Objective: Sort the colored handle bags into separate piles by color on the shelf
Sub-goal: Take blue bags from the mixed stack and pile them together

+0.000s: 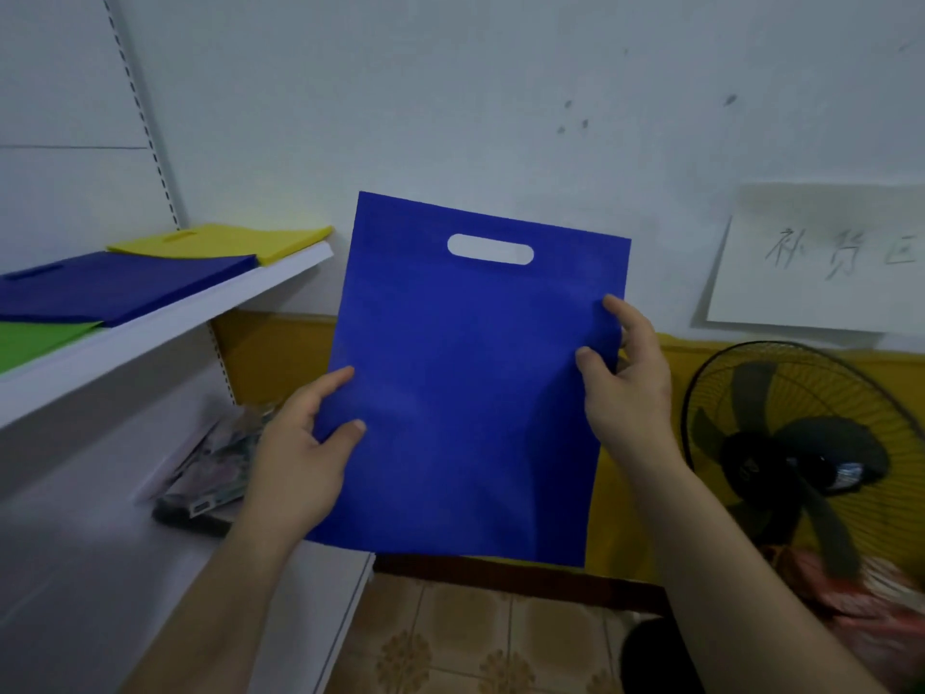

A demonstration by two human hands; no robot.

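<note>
I see green bag (35, 343) cut off at left edge; packets (215, 463) on lower shelf (75, 568) blurred; sign (821, 293) clipped right.

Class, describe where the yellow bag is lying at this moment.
In the head view, the yellow bag lies flat at the far end of the upper shelf on the left, just beyond the blue pile.

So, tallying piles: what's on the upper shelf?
A yellow pile, a blue pile and a green bag lie on the shelf; whatever lies beneath the top ones is covered.
</note>
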